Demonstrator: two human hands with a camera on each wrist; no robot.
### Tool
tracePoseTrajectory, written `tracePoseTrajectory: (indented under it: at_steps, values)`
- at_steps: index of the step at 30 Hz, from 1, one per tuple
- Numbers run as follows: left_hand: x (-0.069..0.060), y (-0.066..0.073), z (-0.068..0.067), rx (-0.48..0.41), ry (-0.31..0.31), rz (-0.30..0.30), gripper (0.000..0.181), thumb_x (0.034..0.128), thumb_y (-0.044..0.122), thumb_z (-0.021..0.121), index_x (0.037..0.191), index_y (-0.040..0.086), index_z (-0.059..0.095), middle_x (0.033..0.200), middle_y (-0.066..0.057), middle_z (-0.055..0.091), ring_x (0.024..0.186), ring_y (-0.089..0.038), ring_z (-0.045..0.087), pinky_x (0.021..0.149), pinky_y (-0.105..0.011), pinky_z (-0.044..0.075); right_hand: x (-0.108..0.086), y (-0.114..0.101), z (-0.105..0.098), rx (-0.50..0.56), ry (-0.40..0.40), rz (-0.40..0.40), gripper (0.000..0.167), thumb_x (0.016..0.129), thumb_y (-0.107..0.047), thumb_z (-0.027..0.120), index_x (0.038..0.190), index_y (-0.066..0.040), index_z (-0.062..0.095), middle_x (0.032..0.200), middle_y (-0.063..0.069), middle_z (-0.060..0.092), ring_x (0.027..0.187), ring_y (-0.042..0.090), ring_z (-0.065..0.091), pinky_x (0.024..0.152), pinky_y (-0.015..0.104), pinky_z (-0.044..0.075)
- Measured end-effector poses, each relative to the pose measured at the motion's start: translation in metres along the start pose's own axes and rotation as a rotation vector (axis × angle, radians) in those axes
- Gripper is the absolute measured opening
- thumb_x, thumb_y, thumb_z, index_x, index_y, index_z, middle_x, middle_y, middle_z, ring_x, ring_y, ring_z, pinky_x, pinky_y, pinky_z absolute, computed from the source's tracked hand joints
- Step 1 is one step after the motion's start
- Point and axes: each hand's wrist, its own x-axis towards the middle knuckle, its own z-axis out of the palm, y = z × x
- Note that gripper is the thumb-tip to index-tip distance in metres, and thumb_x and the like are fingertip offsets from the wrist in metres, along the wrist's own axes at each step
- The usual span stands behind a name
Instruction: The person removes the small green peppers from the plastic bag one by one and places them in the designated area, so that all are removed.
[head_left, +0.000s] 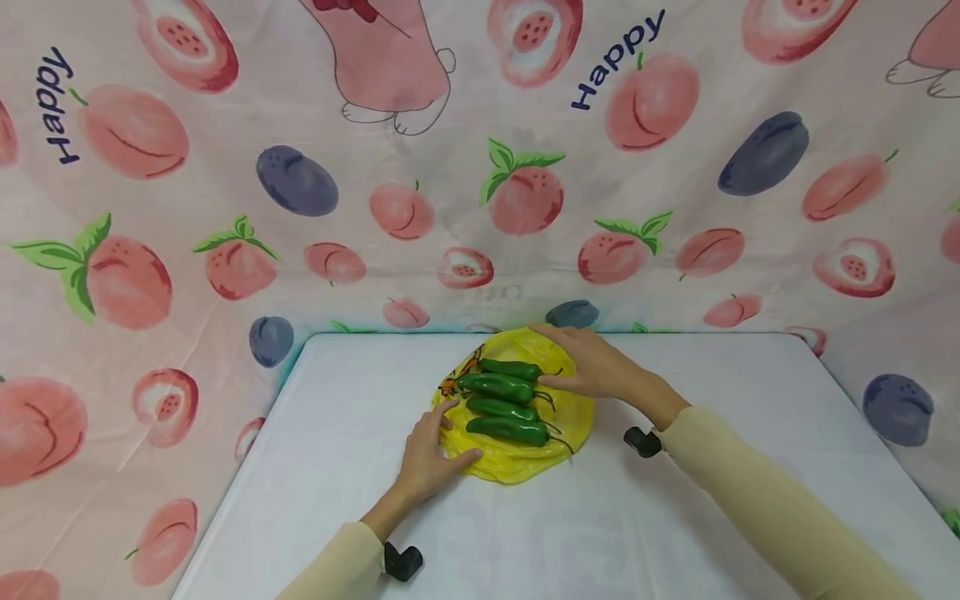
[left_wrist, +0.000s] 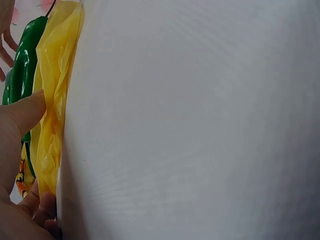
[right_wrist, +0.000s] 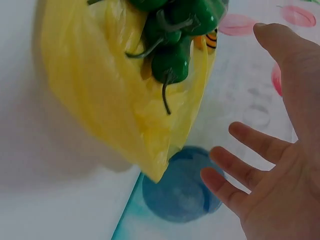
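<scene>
Several green chili peppers (head_left: pixel 501 387) with thin dark stems lie side by side on a flattened yellow plastic bag (head_left: pixel 510 468). An orange and black print shows at the bag's left. At that side my left hand (head_left: pixel 429 457) touches the edge, thumb and fingers spread apart; the left wrist view has its thumb (left_wrist: pixel 32 111) against the crinkled bag (left_wrist: pixel 56 90). My right hand (head_left: pixel 592 364) reaches over the bag's upper right, close to the pepper stems. Its fingers are spread with nothing between them in the right wrist view, beside the yellow bag (right_wrist: pixel 95 100).
A white tabletop (head_left: pixel 337 400) lies under the bag. Behind it hangs a pink cloth (head_left: pixel 450 167) printed with fruit, meeting the table's far edge. A black wrist device (head_left: pixel 403 562) sits by the left sleeve, another black device (head_left: pixel 642 442) by the right.
</scene>
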Motion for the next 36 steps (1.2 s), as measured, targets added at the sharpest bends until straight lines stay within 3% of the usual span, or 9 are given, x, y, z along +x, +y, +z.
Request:
tracePoseTrajectory:
  at_steps: [5, 11, 20, 29, 36]
  values:
    - [0.000, -0.003, 0.002, 0.025, 0.003, -0.004, 0.082, 0.0820, 0.041, 0.086, 0.148, 0.014, 0.047, 0.107, -0.002, 0.054, 0.094, -0.019, 0.047, 0.087, -0.042, 0.036, 0.010, -0.009, 0.007, 0.041, -0.033, -0.027, 0.086, 0.093, -0.044, 0.076, 0.161, -0.018, 0.032, 0.155, 0.013, 0.048, 0.139, 0.039, 0.047, 0.112, 0.065, 0.032]
    - [0.002, -0.002, 0.006, 0.069, 0.001, -0.021, 0.078, 0.0819, 0.046, 0.085, 0.143, 0.011, 0.052, 0.107, -0.001, 0.055, 0.097, -0.020, 0.050, 0.090, -0.045, 0.036, 0.021, -0.018, 0.014, 0.081, -0.068, -0.075, 0.087, 0.092, -0.038, 0.078, 0.162, -0.018, 0.030, 0.152, 0.011, 0.050, 0.130, 0.032, 0.055, 0.106, 0.055, 0.043]
    - [0.002, 0.005, 0.009, 0.188, 0.043, -0.063, 0.078, 0.0784, 0.056, 0.084, 0.138, 0.013, 0.059, 0.115, -0.006, 0.056, 0.104, -0.024, 0.053, 0.091, -0.045, 0.037, 0.034, -0.036, 0.021, 0.109, -0.175, -0.069, 0.082, 0.093, -0.029, 0.079, 0.160, -0.023, 0.034, 0.144, 0.013, 0.056, 0.125, 0.033, 0.058, 0.105, 0.054, 0.044]
    - [0.000, 0.005, 0.008, 0.194, 0.056, -0.051, 0.074, 0.0778, 0.055, 0.085, 0.131, 0.011, 0.059, 0.124, -0.008, 0.055, 0.112, -0.029, 0.053, 0.096, -0.050, 0.038, 0.040, -0.043, 0.030, 0.083, -0.242, -0.061, 0.077, 0.093, -0.024, 0.079, 0.158, -0.019, 0.039, 0.151, 0.012, 0.052, 0.125, 0.028, 0.059, 0.107, 0.051, 0.044]
    - [-0.002, 0.004, 0.006, 0.155, 0.049, -0.021, 0.050, 0.0785, 0.052, 0.086, 0.106, 0.018, 0.062, 0.125, -0.009, 0.055, 0.116, -0.034, 0.052, 0.095, -0.055, 0.036, 0.042, -0.047, 0.032, 0.096, -0.252, -0.055, 0.076, 0.093, -0.021, 0.079, 0.158, -0.022, 0.039, 0.150, 0.011, 0.053, 0.125, 0.028, 0.060, 0.106, 0.052, 0.045]
